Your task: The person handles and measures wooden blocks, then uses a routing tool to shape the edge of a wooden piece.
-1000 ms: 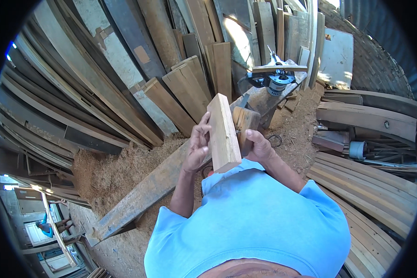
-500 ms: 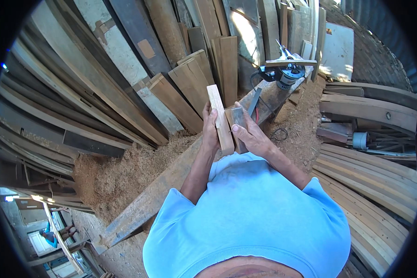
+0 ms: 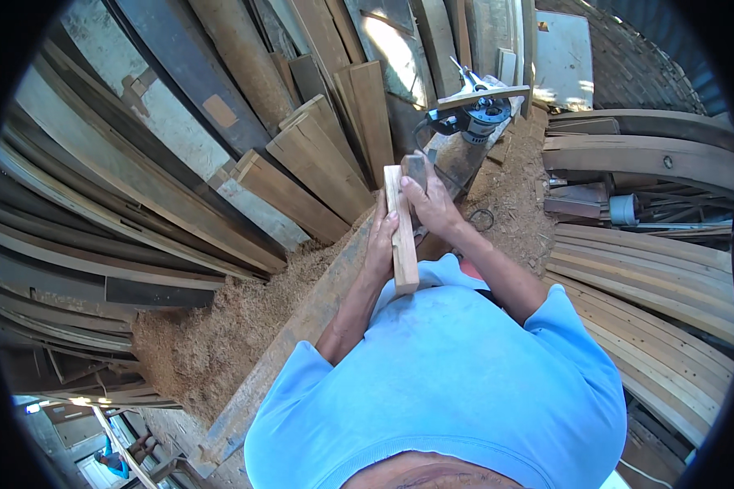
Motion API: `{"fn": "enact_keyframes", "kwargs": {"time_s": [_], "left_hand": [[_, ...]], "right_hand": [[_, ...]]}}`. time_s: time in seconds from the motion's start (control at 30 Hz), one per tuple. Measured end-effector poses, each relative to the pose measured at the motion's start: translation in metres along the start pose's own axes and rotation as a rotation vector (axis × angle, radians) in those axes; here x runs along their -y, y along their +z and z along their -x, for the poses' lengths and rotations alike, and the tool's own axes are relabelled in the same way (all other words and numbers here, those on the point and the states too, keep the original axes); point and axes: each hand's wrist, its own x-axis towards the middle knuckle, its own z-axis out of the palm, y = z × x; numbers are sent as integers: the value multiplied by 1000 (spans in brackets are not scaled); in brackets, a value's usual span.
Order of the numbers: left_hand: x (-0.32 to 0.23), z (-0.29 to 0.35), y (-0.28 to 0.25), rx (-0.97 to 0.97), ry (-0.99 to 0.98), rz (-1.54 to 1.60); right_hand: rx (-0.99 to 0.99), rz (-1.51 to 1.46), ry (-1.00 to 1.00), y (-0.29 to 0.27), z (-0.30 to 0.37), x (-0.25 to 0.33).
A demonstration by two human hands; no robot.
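I see, from my end of the feed, the left hand [image 3: 381, 240] partly closed around the left side of a pale wooden block [image 3: 406, 248], its thumb over the narrow edge that faces up. The block is in front of the chest, tilted lengthwise, its near end just by the light-blue shirt [image 3: 440, 367]. The right hand [image 3: 435, 202] is curled around a smaller, darker wooden block [image 3: 414, 168], thumb laid across it, at the far right side of the pale one. I cannot tell whether the two blocks touch along their whole sides.

Beneath the hands I have a long, dusty beam [image 3: 289, 326] running diagonally, with a heap of wood shavings [image 3: 220, 334] to its left. A corded router [image 3: 485, 121] rests near its far end, ahead of the right hand. Planks [image 3: 322, 155] lean beyond the left hand, and a stack of long boards [image 3: 644, 277] lies to the right. At lower left I make out another person in blue sleeves [image 3: 116, 464].
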Motion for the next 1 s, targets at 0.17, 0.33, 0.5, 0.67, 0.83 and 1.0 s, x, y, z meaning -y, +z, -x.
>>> {"fn": "enact_keyframes", "kwargs": {"time_s": [0.17,0.33,0.5,0.67,0.83,1.0], "left_hand": [[8,-14,-34,-8,153,-165],[-7,8,-35,107,-26,-206],[-21,14,-33,111,5,-170],[-21,20,-47,-19,102,-164],[-19,26,-70,-111,110,-255],[-25,38,-87,-187,40,-148]], "right_hand": [[40,-105,-93,16,41,6],[-86,-50,6,3,-26,-3],[62,-156,206,-7,-59,-43],[236,-74,268,35,-27,-108],[523,387,569,80,16,-143],[434,614,620,117,39,-163]]}}
